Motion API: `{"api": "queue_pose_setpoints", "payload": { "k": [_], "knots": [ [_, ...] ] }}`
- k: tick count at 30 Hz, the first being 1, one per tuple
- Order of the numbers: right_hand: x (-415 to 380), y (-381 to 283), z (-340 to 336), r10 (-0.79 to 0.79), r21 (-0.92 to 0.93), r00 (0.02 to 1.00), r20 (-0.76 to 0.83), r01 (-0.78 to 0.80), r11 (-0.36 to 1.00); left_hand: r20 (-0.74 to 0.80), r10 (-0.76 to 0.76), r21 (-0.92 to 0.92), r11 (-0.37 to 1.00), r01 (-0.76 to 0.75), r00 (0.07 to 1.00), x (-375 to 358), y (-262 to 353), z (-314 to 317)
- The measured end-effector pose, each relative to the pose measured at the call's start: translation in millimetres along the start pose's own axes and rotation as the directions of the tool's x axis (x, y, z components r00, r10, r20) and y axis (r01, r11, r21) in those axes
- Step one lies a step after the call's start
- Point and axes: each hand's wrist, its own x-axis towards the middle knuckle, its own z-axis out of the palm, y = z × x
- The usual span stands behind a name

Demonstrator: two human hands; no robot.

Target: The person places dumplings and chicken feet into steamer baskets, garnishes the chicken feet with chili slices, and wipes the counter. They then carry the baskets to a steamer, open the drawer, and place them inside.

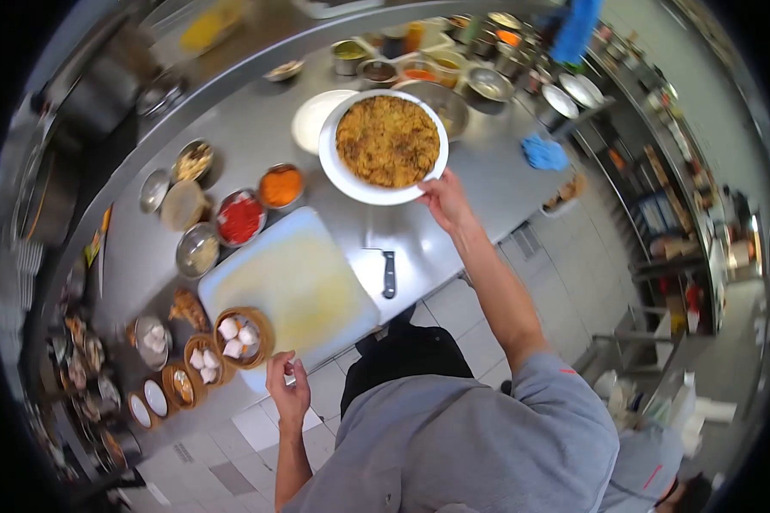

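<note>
My right hand (445, 200) grips the near right rim of a white plate (340, 175). A browned, golden, crumbly-looking food (388, 141) covers the middle of this plate, which is held over the steel counter. My left hand (288, 390) is loosely curled near the counter's front edge, thumb and fingers apart, with no held object that I can make out. Just left of it, a bamboo steamer (263, 342) with pale dumplings (238, 336) sits on the corner of a worn white cutting board (304, 274). A black-handled utensil (389, 275) with an angled metal end lies right of the board.
Bowls of red pieces (240, 219) and orange pieces (281, 185) stand behind the board. More steamers (204, 362) line the left. Sauce containers (418, 70) and a metal pan (447, 107) are at the back. A blue cloth (545, 153) lies right; another person (646, 466) is at lower right.
</note>
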Motion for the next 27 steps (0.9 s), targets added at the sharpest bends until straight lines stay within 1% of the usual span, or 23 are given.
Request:
{"api": "queue_pose_setpoints", "payload": {
  "k": [2, 3, 6, 8, 10, 11, 12, 13, 14, 16, 18, 20, 21, 22, 23, 24, 26, 27],
  "knots": [
    [-43, -15, -41, -0.018, 0.017, 0.997, -0.072, 0.019, 1.000, 0.057, 0.094, -0.037, 0.995, -0.092, 0.994, 21, 13, 22],
    [-64, -22, -63, -0.027, 0.021, 0.994, -0.110, 0.030, 0.999, 0.076, 0.091, -0.073, 0.994, -0.085, 0.993, 30, 24, 36],
    [-122, -37, -128, -0.074, 0.043, 0.976, -0.206, 0.084, 0.995, 0.206, 0.185, -0.203, 0.969, -0.143, 0.961, 65, 61, 90],
    [-154, -39, -174, -0.128, 0.053, 0.962, -0.241, 0.145, 0.988, 0.255, 0.337, -0.309, 0.917, -0.254, 0.906, 89, 99, 139],
    [-187, -57, -203, -0.164, 0.059, 0.947, -0.275, 0.187, 0.981, 0.338, 0.476, -0.396, 0.855, -0.336, 0.812, 113, 157, 196],
    [-201, -64, -222, -0.178, 0.065, 0.941, -0.288, 0.204, 0.977, 0.390, 0.533, -0.390, 0.834, -0.390, 0.751, 123, 194, 225],
    [-214, -70, -241, -0.189, 0.069, 0.936, -0.297, 0.218, 0.974, 0.436, 0.581, -0.386, 0.811, -0.440, 0.687, 128, 233, 257],
    [-225, -75, -260, -0.220, 0.084, 0.927, -0.303, 0.256, 0.963, 0.465, 0.638, -0.424, 0.769, -0.479, 0.613, 131, 272, 292],
    [-243, -67, -279, -0.254, 0.089, 0.921, -0.297, 0.291, 0.953, 0.477, 0.706, -0.458, 0.708, -0.538, 0.524, 119, 297, 326],
    [-269, -86, -306, -0.269, 0.092, 0.909, -0.319, 0.312, 0.946, 0.530, 0.744, -0.529, 0.665, -0.527, 0.408, 115, 358, 410],
    [-290, -107, -337, -0.293, 0.085, 0.895, -0.337, 0.339, 0.937, 0.593, 0.769, -0.554, 0.605, -0.571, 0.239, 104, 421, 488],
    [-309, -127, -360, -0.313, 0.065, 0.878, -0.362, 0.359, 0.931, 0.832, 0.552, -0.442, 0.723, -0.531, 0.059, 89, 470, 560],
    [-319, -113, -371, -0.324, 0.085, 0.858, -0.397, 0.386, 0.918, 0.897, 0.441, -0.380, 0.734, -0.563, -0.029, 72, 476, 590],
    [-325, -124, -380, -0.330, 0.084, 0.847, -0.417, 0.398, 0.914, 0.944, 0.312, -0.316, 0.746, -0.586, -0.112, 62, 497, 617],
    [-330, -132, -391, -0.336, 0.090, 0.836, -0.434, 0.412, 0.907, 0.961, 0.238, -0.276, 0.794, -0.541, -0.141, 49, 510, 643],
    [-334, -143, -400, -0.344, 0.092, 0.825, -0.449, 0.426, 0.900, 0.964, 0.168, -0.248, 0.849, -0.467, -0.208, 37, 525, 662],
    [-339, -162, -422, -0.358, 0.075, 0.797, -0.486, 0.446, 0.892, 0.951, 0.137, -0.269, 0.810, -0.520, -0.279, 18, 554, 699],
    [-339, -168, -436, -0.363, 0.065, 0.784, -0.504, 0.454, 0.889, 0.948, 0.149, -0.281, 0.805, -0.522, -0.280, 9, 566, 715]
  ]
}}
